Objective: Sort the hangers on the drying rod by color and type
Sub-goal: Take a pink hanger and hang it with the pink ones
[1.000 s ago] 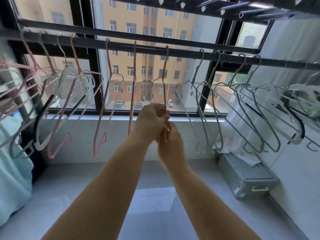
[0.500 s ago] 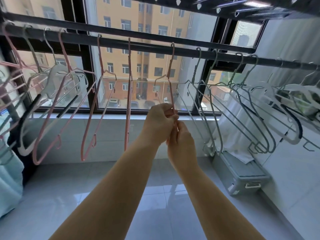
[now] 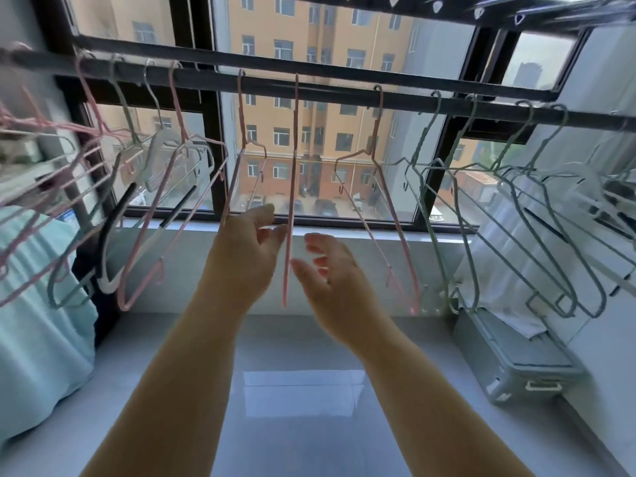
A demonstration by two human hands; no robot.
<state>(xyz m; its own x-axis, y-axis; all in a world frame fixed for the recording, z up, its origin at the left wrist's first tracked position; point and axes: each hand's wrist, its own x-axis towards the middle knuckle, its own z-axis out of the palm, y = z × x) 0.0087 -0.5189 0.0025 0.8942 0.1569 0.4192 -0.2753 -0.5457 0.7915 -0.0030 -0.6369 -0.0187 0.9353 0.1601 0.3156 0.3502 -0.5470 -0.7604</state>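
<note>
- Grey glossy floor (image 3: 303, 390) is seen nearest, with a grey lidded box (image 3: 516, 356) set at right and pale blue cloth (image 3: 34, 321) at left.
- Left grip (image 3: 246, 256) and right grip (image 3: 330, 280) are held up side by side. Both are open, fingers relaxed, nothing is held.
- Between them an edge-on pink hanger (image 3: 292, 201) is hung. Left fingertips are just beside its wire; contact cannot be told.
- A second pink hanger (image 3: 377, 125) is hung near its right, and green wire hangers (image 3: 426, 132) are bunched beyond that.
- At left, more pink ones are mixed with a white-and-black hanger (image 3: 159, 142) and grey-green ones, so sorting is judged only partly done.
- All hooks are carried by the drying rod (image 3: 344, 94), with window and orange building behind.
- Step judged: loose pink hangers are to be gathered toward the left pinks.
- A hanger is best pinched at the neck and its hook lifted slightly, not dragged. Neighbours should be steadied by the other grip so wires are not snagged.
</note>
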